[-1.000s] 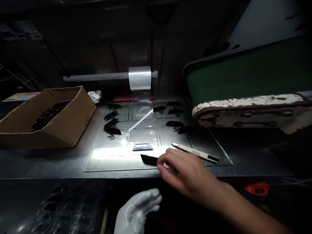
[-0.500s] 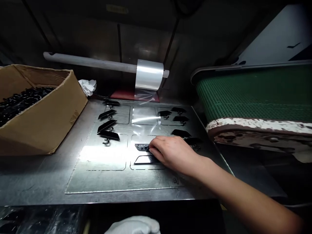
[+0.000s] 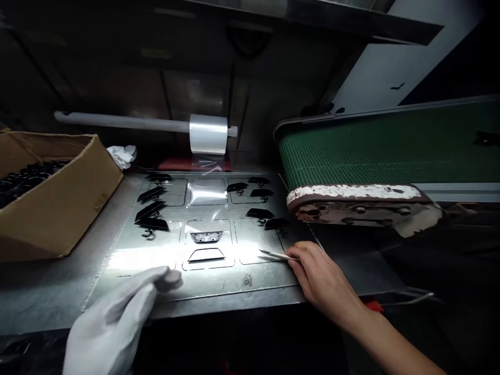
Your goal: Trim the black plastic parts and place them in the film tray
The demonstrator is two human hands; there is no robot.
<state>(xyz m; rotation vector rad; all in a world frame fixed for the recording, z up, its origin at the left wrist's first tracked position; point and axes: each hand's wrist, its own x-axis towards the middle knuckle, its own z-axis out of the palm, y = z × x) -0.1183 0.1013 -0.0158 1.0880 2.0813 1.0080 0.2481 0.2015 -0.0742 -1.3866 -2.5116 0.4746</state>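
Observation:
My bare right hand [image 3: 322,278] pinches a thin, pale tool with a dark pointed tip [image 3: 273,254]; its exact kind I cannot make out. The tip points left above the metal plate [image 3: 219,289]. Left of it lie a black trapezoid plastic part [image 3: 207,237], its moulded side up, and a shiny trapezoid piece [image 3: 205,254] just below that. In a white glove, my left hand [image 3: 117,317] hovers over the plate's near left edge, thumb and finger apart, nothing visible between them. Black parts with small hooks stand in groups at left [image 3: 151,224] and right [image 3: 260,213].
At left, a cardboard box [image 3: 78,208] holds many black pieces. A roll of clear film [image 3: 208,135] hangs on a white rod [image 3: 128,121] at the back. To the right, a green conveyor belt [image 3: 371,151] juts over the table side. A crumpled white cloth [image 3: 122,155] lies behind the box.
My right hand has left the black part and moved right, now holding the thin pointed tool. My gloved left hand has risen from below the table edge to the plate. The view has shifted.

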